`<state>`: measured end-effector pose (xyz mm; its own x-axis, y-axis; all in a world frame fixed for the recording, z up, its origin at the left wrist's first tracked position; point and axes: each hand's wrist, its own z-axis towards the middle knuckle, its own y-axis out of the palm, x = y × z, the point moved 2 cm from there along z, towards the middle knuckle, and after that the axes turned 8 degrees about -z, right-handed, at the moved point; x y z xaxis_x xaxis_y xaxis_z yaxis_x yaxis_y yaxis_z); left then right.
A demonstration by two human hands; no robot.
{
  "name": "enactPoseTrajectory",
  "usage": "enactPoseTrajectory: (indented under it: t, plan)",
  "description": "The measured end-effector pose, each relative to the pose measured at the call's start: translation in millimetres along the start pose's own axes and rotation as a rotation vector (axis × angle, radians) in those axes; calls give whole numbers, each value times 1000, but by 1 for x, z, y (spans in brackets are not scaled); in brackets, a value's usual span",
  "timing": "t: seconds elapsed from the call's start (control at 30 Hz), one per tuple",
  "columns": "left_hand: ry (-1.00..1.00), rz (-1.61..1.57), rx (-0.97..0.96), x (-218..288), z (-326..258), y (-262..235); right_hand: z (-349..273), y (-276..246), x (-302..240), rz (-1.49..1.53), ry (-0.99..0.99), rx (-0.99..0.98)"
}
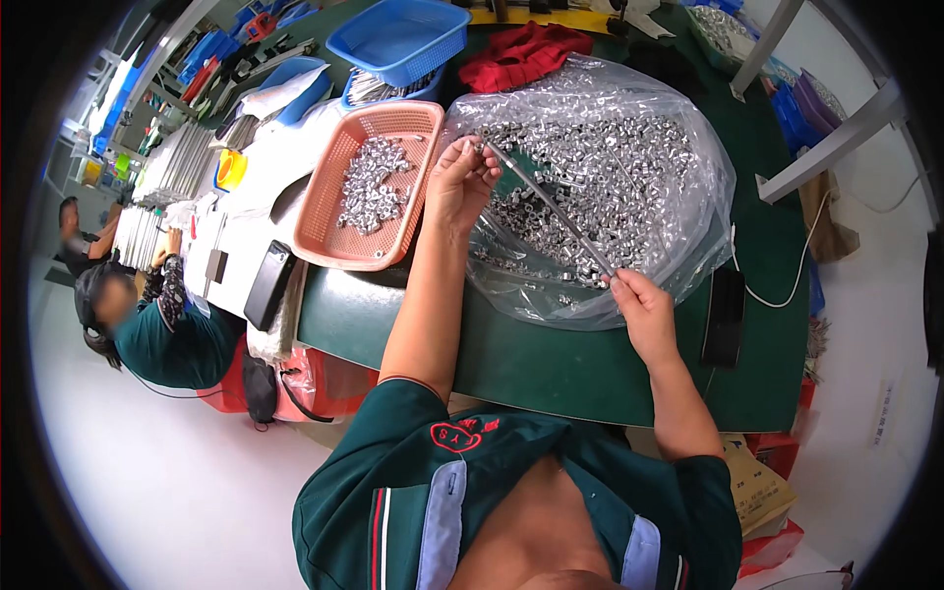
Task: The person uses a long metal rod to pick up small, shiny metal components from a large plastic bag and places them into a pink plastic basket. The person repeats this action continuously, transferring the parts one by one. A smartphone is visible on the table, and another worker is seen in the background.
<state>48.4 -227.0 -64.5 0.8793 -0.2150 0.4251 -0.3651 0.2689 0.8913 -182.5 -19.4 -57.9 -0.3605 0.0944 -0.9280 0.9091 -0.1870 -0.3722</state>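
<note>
My right hand (pixel 644 313) is closed around the lower end of a thin grey metal rod (pixel 553 208). The rod slants up and left over a clear plastic bag (pixel 713 211) with a heap of small silvery metal pieces (pixel 629 177) in it. At the rod's upper end my left hand (pixel 460 182) pinches a small metal piece (pixel 479 146); whether the piece touches the rod is too small to tell. Left of that hand, a pink-orange perforated basket (pixel 320 211) holds more small metal pieces (pixel 372 182).
Blue baskets (pixel 393 44) and a red cloth (pixel 526 54) lie beyond on the green table (pixel 511 364). A black phone (pixel 723 317) is at the right, a dark rectangular case (pixel 267 285) at the left. Grey metal posts (pixel 836 143) stand right. A co-worker (pixel 167 334) sits left.
</note>
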Motion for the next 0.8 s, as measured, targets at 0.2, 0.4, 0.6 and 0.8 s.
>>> enactPoseTrajectory:
  t: [0.2, 0.4, 0.6, 0.8]
  plan:
    - [-10, 22, 16, 2, 0, 0, 0, 1, -1, -50, -56, 33]
    - [17, 240, -32, 4, 0, 3, -1, 1, 1, -127, -87, 55]
    - [30, 180, 85, 0, -1, 9, -2, 2, -1, -242, -122, 147]
    - [51, 162, 148, -4, 2, 2, -3, 1, -3, -320, -136, 195]
